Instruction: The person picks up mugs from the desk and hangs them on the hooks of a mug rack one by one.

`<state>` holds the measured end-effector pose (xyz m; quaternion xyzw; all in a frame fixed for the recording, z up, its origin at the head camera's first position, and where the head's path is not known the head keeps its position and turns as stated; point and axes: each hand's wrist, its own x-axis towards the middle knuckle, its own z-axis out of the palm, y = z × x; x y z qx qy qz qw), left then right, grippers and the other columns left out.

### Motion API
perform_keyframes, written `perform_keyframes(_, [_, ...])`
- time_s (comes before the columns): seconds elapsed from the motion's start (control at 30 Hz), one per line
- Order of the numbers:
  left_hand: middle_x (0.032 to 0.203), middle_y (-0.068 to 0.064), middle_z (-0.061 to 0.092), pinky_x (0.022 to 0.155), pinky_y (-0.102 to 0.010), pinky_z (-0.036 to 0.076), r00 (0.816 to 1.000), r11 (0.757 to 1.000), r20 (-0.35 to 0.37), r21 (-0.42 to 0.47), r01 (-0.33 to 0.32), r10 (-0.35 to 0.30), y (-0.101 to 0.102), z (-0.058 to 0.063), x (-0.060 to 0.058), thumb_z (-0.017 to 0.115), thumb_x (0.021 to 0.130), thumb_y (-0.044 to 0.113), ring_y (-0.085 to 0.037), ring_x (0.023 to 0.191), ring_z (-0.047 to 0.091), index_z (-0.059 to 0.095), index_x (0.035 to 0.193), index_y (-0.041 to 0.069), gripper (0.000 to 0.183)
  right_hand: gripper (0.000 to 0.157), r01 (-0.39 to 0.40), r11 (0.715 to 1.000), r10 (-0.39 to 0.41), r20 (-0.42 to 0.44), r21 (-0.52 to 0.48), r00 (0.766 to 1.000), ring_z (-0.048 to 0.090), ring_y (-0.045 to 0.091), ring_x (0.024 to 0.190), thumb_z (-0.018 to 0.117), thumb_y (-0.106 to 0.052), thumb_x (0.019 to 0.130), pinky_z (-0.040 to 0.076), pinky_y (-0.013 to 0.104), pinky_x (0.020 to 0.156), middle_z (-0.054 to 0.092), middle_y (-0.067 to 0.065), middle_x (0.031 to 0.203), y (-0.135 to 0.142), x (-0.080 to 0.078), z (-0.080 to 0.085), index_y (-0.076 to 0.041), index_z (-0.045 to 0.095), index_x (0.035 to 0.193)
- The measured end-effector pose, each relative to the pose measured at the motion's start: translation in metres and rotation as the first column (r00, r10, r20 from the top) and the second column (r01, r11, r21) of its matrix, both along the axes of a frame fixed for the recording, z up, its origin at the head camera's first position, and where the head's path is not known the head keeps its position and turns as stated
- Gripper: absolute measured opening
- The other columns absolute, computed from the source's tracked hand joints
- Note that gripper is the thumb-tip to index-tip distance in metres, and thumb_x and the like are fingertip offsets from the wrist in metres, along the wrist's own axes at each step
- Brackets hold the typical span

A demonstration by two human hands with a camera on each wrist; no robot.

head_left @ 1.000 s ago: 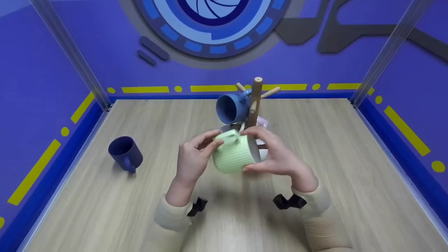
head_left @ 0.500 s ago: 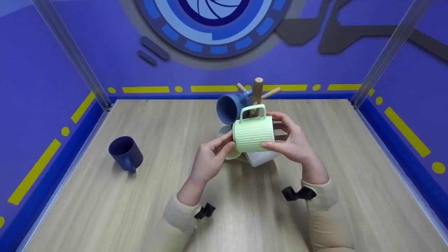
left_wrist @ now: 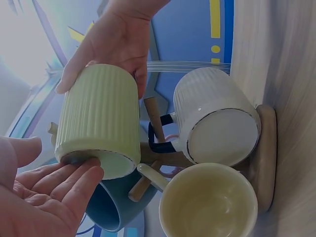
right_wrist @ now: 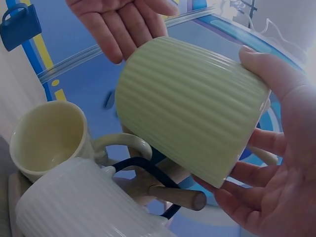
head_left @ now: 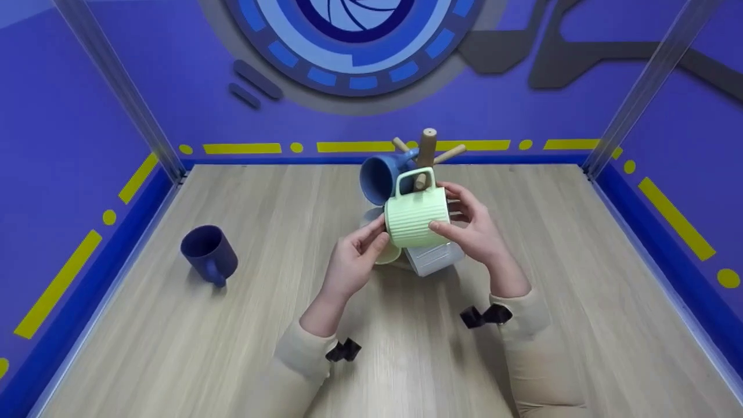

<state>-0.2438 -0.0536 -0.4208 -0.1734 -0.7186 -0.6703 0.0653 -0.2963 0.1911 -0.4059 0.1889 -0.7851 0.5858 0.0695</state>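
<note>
A ribbed light-green mug (head_left: 417, 220) is held on its side in front of the wooden mug rack (head_left: 428, 142), its handle pointing up. My right hand (head_left: 479, 232) grips it at the mouth end, thumb on the near side and fingers behind. At the base end, my left hand (head_left: 352, 264) supports it with extended fingers; in the left wrist view those fingers (left_wrist: 74, 185) lie against the bottom while the thumb stands apart. Right behind the green mug, a short peg (head_left: 420, 183) of the rack shows through its handle.
On the rack hang a blue mug (head_left: 377, 179) at upper left, a white ribbed mug (left_wrist: 212, 118) with a dark handle, and a cream mug (left_wrist: 210, 200) lower down. A dark blue mug (head_left: 209, 252) stands on the table at left.
Both hands have brought the green mug up and rightward to the rack, turning its handle upward. In the last half second it has shifted slightly left and away from me.
</note>
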Motion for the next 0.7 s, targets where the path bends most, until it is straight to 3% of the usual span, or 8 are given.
perform_keyframes(0.3, [0.146,-0.022,0.058,0.109,-0.033,0.051,0.999,0.999,0.031,-0.025,-0.035,0.035,-0.001,0.001,-0.001,0.061,0.104,0.015,-0.033,0.135,0.059,0.055,0.143,-0.005,0.044,0.070,0.042,0.997,-0.043,0.021,0.057,0.999,0.055,0.024,0.123,0.074,-0.017,0.090,0.048,0.037,0.098,0.060,0.017,0.140,-0.002,-0.005,-0.002,-0.009,0.046,0.154])
perform_keyframes(0.4, [0.142,-0.019,0.063,0.109,-0.036,0.052,0.988,0.987,-0.076,-0.084,-0.138,0.132,0.001,0.003,0.003,0.063,0.103,0.017,-0.030,0.132,0.062,0.058,0.142,-0.003,0.044,0.071,0.039,0.997,-0.043,0.044,0.070,0.998,0.054,0.027,0.125,0.075,-0.019,0.090,0.048,0.040,0.100,0.058,0.016,0.143,-0.002,-0.006,-0.002,-0.008,0.045,0.154])
perform_keyframes(0.47, [0.140,-0.018,0.065,0.110,-0.037,0.052,0.957,0.962,-0.201,-0.131,-0.239,0.210,0.004,0.005,0.005,0.064,0.102,0.017,-0.029,0.130,0.064,0.059,0.141,-0.003,0.044,0.072,0.038,0.996,-0.042,0.053,0.080,0.998,0.054,0.028,0.126,0.075,-0.020,0.091,0.047,0.041,0.101,0.057,0.016,0.143,-0.002,-0.006,-0.001,-0.008,0.044,0.154])
perform_keyframes(0.53, [0.137,-0.017,0.067,0.110,-0.037,0.052,0.904,0.925,-0.331,-0.168,-0.340,0.271,0.010,0.010,0.005,0.067,0.101,0.016,-0.027,0.130,0.064,0.060,0.140,-0.002,0.044,0.072,0.039,0.995,-0.044,0.059,0.089,0.997,0.053,0.028,0.126,0.075,-0.022,0.091,0.047,0.043,0.103,0.056,0.016,0.144,-0.002,-0.006,-0.001,-0.008,0.044,0.154])
perform_keyframes(0.6, [0.135,-0.017,0.067,0.110,-0.037,0.052,0.858,0.899,-0.427,-0.189,-0.394,0.286,0.018,0.020,0.002,0.069,0.099,0.017,-0.027,0.129,0.064,0.061,0.138,-0.002,0.043,0.072,0.037,0.995,-0.043,0.063,0.089,0.997,0.053,0.029,0.126,0.075,-0.022,0.091,0.047,0.046,0.104,0.056,0.016,0.145,-0.002,-0.005,-0.001,-0.008,0.043,0.154])
perform_keyframes(0.7, [0.130,-0.015,0.068,0.107,-0.034,0.054,0.825,0.880,-0.500,-0.227,-0.418,0.263,0.030,0.038,-0.005,0.071,0.098,0.020,-0.026,0.124,0.066,0.064,0.135,0.000,0.043,0.072,0.031,0.996,-0.036,0.062,0.088,0.997,0.053,0.030,0.127,0.075,-0.021,0.092,0.047,0.050,0.106,0.055,0.016,0.146,-0.002,-0.004,-0.002,-0.007,0.042,0.154])
